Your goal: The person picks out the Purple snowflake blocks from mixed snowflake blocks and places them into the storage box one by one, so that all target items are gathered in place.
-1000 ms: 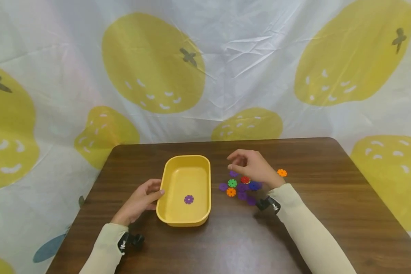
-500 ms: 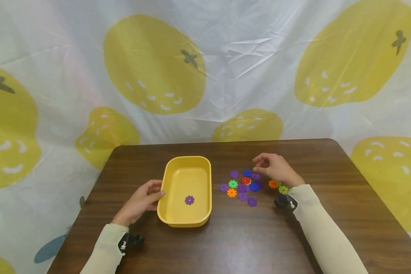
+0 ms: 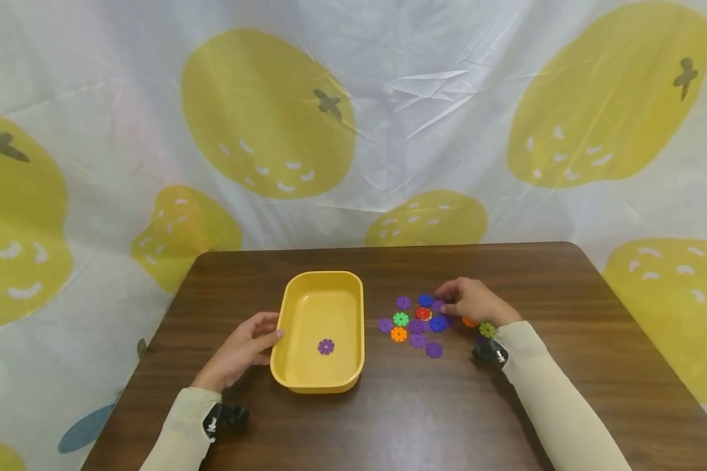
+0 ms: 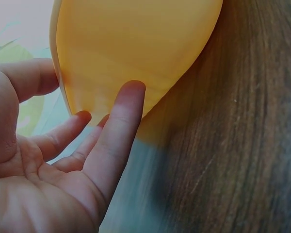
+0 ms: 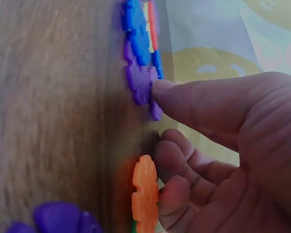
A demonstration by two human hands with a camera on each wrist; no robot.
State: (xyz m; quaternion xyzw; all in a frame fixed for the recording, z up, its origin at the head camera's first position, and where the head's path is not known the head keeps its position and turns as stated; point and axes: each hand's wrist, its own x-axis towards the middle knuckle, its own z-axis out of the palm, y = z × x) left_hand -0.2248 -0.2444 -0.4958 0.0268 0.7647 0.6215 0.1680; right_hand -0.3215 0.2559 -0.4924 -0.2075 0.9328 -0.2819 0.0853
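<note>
In the head view my left hand (image 3: 239, 348) holds the left side of a yellow plastic tub (image 3: 323, 386), thumb at the rim. The left wrist view has the fingertips against the tub's wall (image 4: 136, 43). One purple flower-shaped disc (image 3: 326, 347) lies inside the tub. My right hand (image 3: 477, 302) is down at the right end of a loose cluster of flower discs. Its thumb tip appears to touch a purple disc (image 5: 138, 80) in the right wrist view; the index fingertip is hidden there. Close to the other fingertips stands an orange disc (image 5: 145, 194).
Green (image 3: 400, 319), orange (image 3: 398, 334), red (image 3: 423, 314), blue and purple discs lie scattered right of the tub. A yellow-green disc (image 3: 486, 330) is beside the right wrist. The brown table (image 3: 412, 418) meets a lemon-print curtain (image 3: 383, 131) behind.
My right hand moved right from above the disc cluster, then lowered to the purple disc at its right end. My left hand has stayed at the tub.
</note>
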